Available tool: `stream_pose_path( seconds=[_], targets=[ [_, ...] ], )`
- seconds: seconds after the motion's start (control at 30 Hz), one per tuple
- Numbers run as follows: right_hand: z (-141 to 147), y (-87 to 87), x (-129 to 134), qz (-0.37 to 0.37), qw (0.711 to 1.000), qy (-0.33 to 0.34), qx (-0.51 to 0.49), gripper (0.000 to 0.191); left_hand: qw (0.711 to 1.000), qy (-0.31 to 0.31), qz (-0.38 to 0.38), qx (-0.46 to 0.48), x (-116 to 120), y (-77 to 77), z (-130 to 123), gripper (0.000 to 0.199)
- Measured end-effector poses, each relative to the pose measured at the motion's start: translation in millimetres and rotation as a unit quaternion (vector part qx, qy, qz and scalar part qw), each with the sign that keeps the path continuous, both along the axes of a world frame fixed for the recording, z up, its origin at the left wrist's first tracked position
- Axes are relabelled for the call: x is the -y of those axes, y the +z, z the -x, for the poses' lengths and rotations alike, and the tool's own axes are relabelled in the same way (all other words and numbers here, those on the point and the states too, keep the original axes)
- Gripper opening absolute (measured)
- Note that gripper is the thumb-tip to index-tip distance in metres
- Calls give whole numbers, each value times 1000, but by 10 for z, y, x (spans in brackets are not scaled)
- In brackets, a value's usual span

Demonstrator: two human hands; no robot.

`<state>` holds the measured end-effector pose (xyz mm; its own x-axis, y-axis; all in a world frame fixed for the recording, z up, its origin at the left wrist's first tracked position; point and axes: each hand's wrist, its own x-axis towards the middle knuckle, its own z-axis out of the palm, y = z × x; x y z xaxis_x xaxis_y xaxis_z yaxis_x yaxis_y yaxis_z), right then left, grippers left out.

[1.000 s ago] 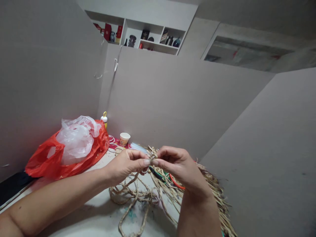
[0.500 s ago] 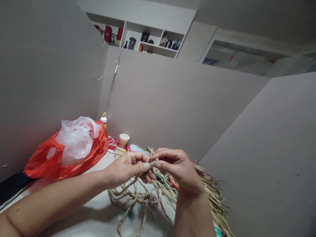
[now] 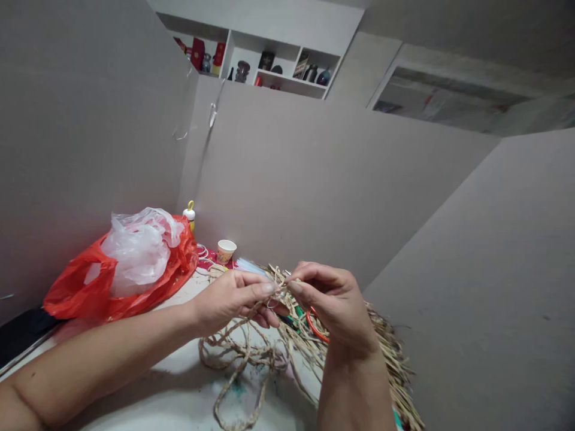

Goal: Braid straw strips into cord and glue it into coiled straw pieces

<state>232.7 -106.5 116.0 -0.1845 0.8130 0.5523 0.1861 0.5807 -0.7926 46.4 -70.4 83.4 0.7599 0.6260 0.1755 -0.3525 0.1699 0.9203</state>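
Tan twisted cord (image 3: 248, 357) lies loosely looped on the pale tabletop (image 3: 175, 392), partly raised.

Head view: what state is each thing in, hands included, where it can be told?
Left hand: pinching fibre cord
Right hand: pinching fibre close to the left hand
Fibre cord: lower part slack, looped on the table
Dry plant strands: loose, spread out
Paper cup: upright, uncovered
Red plastic bag: crumpled
Translucent white plastic bag: crumpled, lying on the red one
Yellow-and-white bottle: upright
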Motion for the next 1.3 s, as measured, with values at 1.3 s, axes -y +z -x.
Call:
stream_pose_path(
  seconds=[1.3],
  targets=[
    [-2,101,118,-31,990,-113,81,16,986,73,-138,-49,-41,116,135,29]
  ],
)
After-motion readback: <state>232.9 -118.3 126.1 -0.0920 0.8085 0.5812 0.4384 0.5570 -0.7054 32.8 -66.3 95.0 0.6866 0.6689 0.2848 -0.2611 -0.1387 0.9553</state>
